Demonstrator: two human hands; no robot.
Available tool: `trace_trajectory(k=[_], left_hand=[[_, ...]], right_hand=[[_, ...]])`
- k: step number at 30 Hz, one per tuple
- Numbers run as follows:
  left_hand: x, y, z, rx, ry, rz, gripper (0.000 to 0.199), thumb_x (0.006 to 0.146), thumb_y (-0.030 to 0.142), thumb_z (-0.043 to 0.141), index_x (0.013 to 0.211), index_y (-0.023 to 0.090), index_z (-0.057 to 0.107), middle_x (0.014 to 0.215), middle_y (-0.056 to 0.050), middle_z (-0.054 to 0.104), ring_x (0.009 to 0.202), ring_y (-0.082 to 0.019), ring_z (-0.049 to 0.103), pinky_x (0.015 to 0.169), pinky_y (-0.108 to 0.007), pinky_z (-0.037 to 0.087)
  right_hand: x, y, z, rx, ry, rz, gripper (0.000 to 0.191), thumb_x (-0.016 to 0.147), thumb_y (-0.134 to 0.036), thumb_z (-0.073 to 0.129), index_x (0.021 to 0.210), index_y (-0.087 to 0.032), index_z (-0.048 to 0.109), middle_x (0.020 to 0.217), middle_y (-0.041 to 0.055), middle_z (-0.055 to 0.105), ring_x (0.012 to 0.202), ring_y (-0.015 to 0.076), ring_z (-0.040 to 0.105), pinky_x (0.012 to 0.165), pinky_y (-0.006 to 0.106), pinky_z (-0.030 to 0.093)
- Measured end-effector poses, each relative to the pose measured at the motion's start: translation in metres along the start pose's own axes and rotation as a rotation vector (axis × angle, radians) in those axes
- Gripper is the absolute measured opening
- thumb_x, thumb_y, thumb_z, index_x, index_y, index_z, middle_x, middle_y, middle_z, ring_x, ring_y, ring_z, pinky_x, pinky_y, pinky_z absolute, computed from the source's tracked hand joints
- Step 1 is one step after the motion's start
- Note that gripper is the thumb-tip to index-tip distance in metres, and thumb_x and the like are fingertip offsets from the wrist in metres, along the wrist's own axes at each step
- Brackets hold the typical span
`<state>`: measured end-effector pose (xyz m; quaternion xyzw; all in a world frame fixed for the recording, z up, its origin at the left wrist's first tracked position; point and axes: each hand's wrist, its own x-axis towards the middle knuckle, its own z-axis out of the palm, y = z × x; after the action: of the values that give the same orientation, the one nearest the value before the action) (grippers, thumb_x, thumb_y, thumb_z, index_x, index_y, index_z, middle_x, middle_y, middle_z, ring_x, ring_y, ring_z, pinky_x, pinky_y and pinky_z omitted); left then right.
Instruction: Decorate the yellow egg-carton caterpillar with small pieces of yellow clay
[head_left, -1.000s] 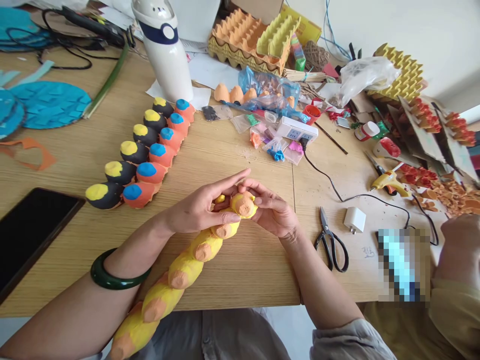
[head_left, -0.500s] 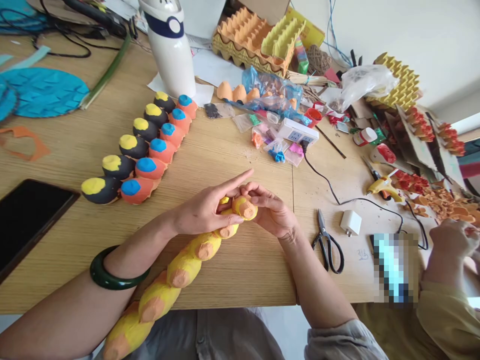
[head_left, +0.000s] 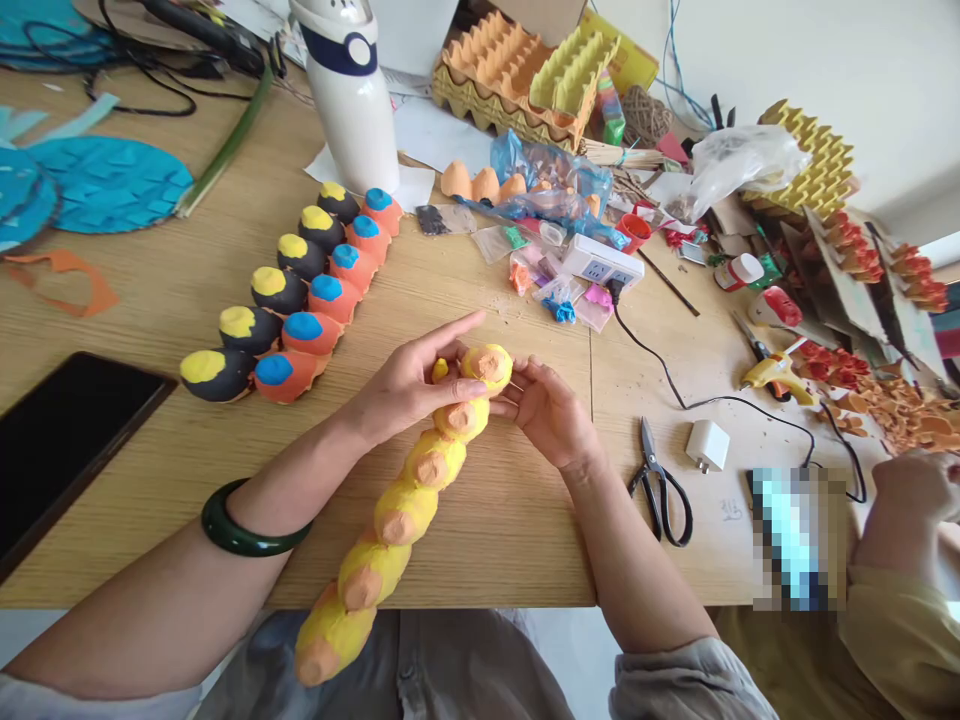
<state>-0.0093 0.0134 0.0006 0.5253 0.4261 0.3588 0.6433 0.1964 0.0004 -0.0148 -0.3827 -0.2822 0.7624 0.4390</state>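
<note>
Yellow egg-carton chain (head_left: 397,510), top end between left hand (head_left: 409,395), right hand (head_left: 547,412)

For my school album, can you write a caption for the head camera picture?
Left hand and right hand hold a yellow-painted egg-carton strip with orange tips.

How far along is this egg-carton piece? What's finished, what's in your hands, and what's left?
Two strips look finished on the table: black cups with yellow tips and orange cups with blue tips. In hand is a yellow cup strip with orange tips, between the left hand and right hand. Left over: loose orange cups by the plastic bag.
</note>
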Motion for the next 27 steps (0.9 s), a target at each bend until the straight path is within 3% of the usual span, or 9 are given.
trace_trajectory(k=[3,7,10,13,17,21,27], left_hand=[[0.003,-0.001,0.0,-0.062,0.003,-0.061,0.095,0.069,0.046,0.09,0.155,0.029,0.054,0.1,0.001,0.071,0.102,-0.028,0.067,0.087,-0.038,0.057],[0.004,-0.002,0.001,-0.223,-0.009,-0.11,0.081,0.067,0.04,0.094,0.142,0.028,0.068,0.1,-0.001,0.075,0.103,-0.028,0.068,0.087,-0.036,0.057],[0.003,0.0,0.001,-0.351,-0.081,-0.16,0.066,0.065,0.036,0.095,0.129,0.03,0.077,0.108,-0.004,0.079,0.103,-0.028,0.07,0.086,-0.036,0.058],[0.002,0.002,-0.001,-0.401,-0.146,-0.181,0.057,0.067,0.037,0.094,0.121,0.031,0.08,0.119,-0.006,0.078,0.11,-0.032,0.071,0.086,-0.039,0.06],[0.004,0.001,-0.004,-0.262,-0.092,-0.097,0.063,0.068,0.04,0.093,0.129,0.032,0.077,0.125,-0.006,0.077,0.119,-0.035,0.067,0.095,-0.044,0.059],[0.004,0.003,-0.01,-0.106,-0.082,-0.037,0.075,0.071,0.042,0.091,0.141,0.026,0.069,0.121,-0.008,0.077,0.114,-0.032,0.068,0.097,-0.044,0.058],[0.001,0.009,-0.016,0.12,-0.064,0.023,0.073,0.07,0.05,0.09,0.136,0.024,0.073,0.125,-0.007,0.076,0.118,-0.036,0.066,0.101,-0.048,0.057]], right_hand=[[0.0,0.001,-0.001,-0.025,-0.053,0.017,0.034,0.081,-0.054,0.08,0.093,-0.022,0.077,0.09,0.0036,0.079,0.084,0.0195,0.071,0.076,0.031,0.06],[-0.001,0.001,-0.001,0.022,-0.112,0.019,0.032,0.072,-0.048,0.09,0.081,-0.021,0.076,0.075,-0.0004,0.075,0.068,0.013,0.066,0.066,0.024,0.059],[-0.001,0.003,-0.001,0.066,-0.139,0.038,0.032,0.072,-0.043,0.092,0.073,-0.018,0.071,0.058,-0.0045,0.064,0.052,0.0079,0.057,0.054,0.019,0.054],[0.0,0.004,-0.001,0.087,-0.117,0.026,0.033,0.073,-0.043,0.091,0.073,-0.018,0.069,0.054,-0.0063,0.059,0.048,0.0069,0.055,0.052,0.018,0.054],[0.002,0.006,0.0,0.053,-0.049,-0.004,0.03,0.078,-0.041,0.087,0.078,-0.017,0.069,0.057,-0.0054,0.061,0.05,0.0078,0.061,0.054,0.018,0.056],[0.0,0.008,0.003,0.024,-0.045,-0.033,0.032,0.077,-0.044,0.089,0.079,-0.017,0.071,0.059,-0.0046,0.065,0.051,0.0084,0.065,0.057,0.018,0.058],[-0.006,0.011,0.011,-0.033,-0.058,-0.073,0.037,0.075,-0.048,0.09,0.075,-0.018,0.069,0.06,-0.0043,0.068,0.051,0.0097,0.066,0.058,0.022,0.061]])
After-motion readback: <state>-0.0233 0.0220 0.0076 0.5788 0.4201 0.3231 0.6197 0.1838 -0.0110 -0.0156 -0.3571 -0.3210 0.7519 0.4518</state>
